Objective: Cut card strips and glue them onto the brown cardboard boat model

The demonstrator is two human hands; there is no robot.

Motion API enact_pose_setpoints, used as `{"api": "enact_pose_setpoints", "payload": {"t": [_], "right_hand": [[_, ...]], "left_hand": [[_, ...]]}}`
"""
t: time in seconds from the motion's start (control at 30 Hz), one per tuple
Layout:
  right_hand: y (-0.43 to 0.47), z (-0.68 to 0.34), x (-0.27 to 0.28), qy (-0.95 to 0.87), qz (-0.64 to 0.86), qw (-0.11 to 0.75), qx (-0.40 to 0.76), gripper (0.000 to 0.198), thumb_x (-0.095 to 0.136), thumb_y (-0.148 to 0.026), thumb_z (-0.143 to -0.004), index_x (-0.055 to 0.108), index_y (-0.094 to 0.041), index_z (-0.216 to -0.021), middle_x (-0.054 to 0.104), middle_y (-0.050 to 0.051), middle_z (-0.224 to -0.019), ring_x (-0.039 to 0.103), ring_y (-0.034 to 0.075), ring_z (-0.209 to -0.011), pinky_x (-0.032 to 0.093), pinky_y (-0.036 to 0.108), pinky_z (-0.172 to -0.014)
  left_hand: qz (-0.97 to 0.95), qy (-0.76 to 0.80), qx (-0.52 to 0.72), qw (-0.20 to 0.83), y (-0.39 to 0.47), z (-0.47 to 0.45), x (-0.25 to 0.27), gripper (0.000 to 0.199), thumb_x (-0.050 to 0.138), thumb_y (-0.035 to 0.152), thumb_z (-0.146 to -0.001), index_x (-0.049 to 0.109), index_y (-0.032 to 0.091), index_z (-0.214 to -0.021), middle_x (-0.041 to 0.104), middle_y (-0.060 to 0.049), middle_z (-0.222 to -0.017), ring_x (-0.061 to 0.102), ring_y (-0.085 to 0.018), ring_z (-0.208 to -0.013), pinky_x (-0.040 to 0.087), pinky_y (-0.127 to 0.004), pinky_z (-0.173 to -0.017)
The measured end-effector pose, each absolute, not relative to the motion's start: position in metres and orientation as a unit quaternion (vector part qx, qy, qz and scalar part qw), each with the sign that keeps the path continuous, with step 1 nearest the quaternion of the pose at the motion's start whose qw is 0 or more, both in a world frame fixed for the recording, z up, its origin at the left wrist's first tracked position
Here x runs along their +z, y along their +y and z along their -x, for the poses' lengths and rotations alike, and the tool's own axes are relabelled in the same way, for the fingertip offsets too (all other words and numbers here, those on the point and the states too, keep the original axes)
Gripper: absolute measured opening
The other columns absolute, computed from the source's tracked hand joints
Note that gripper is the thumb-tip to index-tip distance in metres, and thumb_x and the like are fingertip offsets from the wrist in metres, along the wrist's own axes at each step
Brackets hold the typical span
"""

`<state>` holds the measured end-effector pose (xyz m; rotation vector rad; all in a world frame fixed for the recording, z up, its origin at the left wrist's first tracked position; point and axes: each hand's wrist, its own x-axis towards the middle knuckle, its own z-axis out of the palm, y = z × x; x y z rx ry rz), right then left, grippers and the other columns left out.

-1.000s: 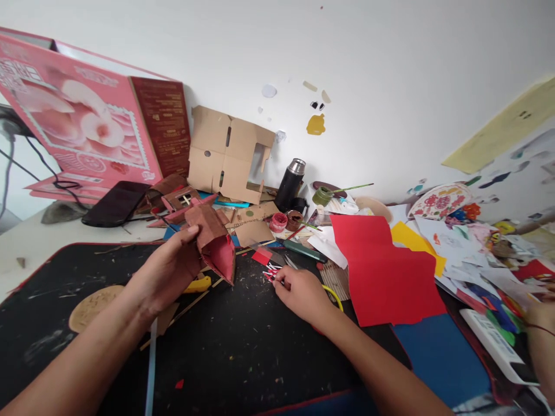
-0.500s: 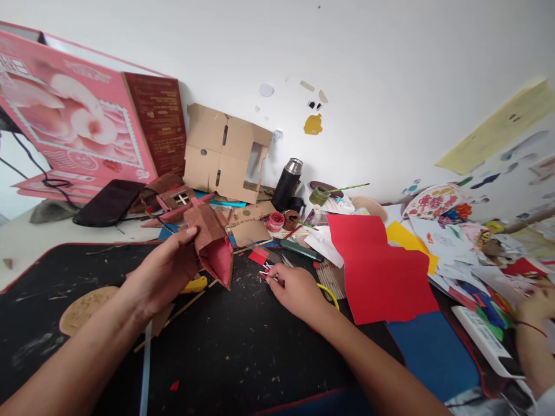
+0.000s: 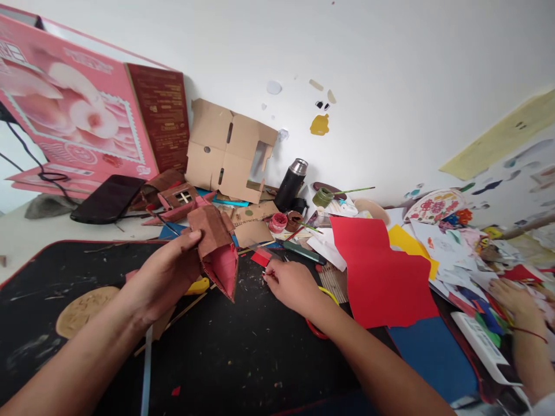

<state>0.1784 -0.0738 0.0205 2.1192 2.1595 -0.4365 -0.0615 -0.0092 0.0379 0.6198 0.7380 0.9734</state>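
Observation:
My left hand (image 3: 176, 263) is closed on a small cardboard boat model (image 3: 214, 237) with a brown roof and a pink inside. The boat is held above the black mat (image 3: 229, 358), its pointed end tilted down towards me. Low over the mat, my right hand (image 3: 290, 283) has its thumb and fingers pinched together. What lies between those fingertips is too small to tell. Just beyond them is a small red piece (image 3: 261, 257). Scissors with yellow and red handles (image 3: 328, 293) lie partly hidden under my right wrist.
Red paper (image 3: 384, 277) covers the mat's right part. Behind stand paint jars (image 3: 277, 222), a black thermos (image 3: 291, 185) and cut cardboard (image 3: 229, 150). A phone (image 3: 108, 198) and another boat model (image 3: 182, 199) are at left. Another person's hand (image 3: 515, 297) rests among papers at right.
My right fingers have closed over the small white and red bits that showed at their tips. The boat has tipped slightly further down. The other person's hand has moved left.

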Motion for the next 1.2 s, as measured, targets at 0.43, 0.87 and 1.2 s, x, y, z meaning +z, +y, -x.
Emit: {"api": "enact_pose_setpoints", "payload": {"t": [0.43,0.87,1.2], "right_hand": [[-0.074,-0.178,0.013,0.712,-0.689,0.025,-0.133,0.018,0.064,-0.029,-0.104,0.079,-0.022,-0.112,0.085,0.006,-0.097,0.079,0.026,-0.092,0.041,0.032,-0.072],[-0.074,-0.178,0.011,0.711,-0.688,-0.016,-0.147,0.014,0.067,-0.024,-0.098,0.079,-0.021,-0.102,0.082,0.006,-0.089,0.076,0.024,-0.084,0.039,0.031,-0.068],[-0.073,-0.184,-0.001,0.489,-0.562,-0.410,-0.526,0.029,0.078,-0.046,-0.086,0.063,-0.022,-0.086,0.048,-0.011,-0.055,0.035,0.008,-0.043,0.028,0.023,-0.045]], "left_hand": [[-0.212,0.323,0.465,0.796,-0.005,0.066,0.042,0.043,0.081,0.028,-0.083,0.079,0.024,-0.125,0.086,-0.004,-0.113,0.079,-0.025,-0.087,0.064,-0.033,-0.075],[-0.258,0.308,0.456,0.794,-0.002,0.066,0.032,0.054,0.082,0.031,-0.085,0.072,0.020,-0.137,0.085,-0.006,-0.116,0.079,-0.026,-0.093,0.063,-0.035,-0.081],[-0.232,0.275,0.437,0.824,-0.006,0.062,0.031,0.024,0.079,0.027,-0.089,0.078,0.020,-0.112,0.086,-0.003,-0.097,0.077,-0.022,-0.077,0.059,-0.030,-0.068]]}}
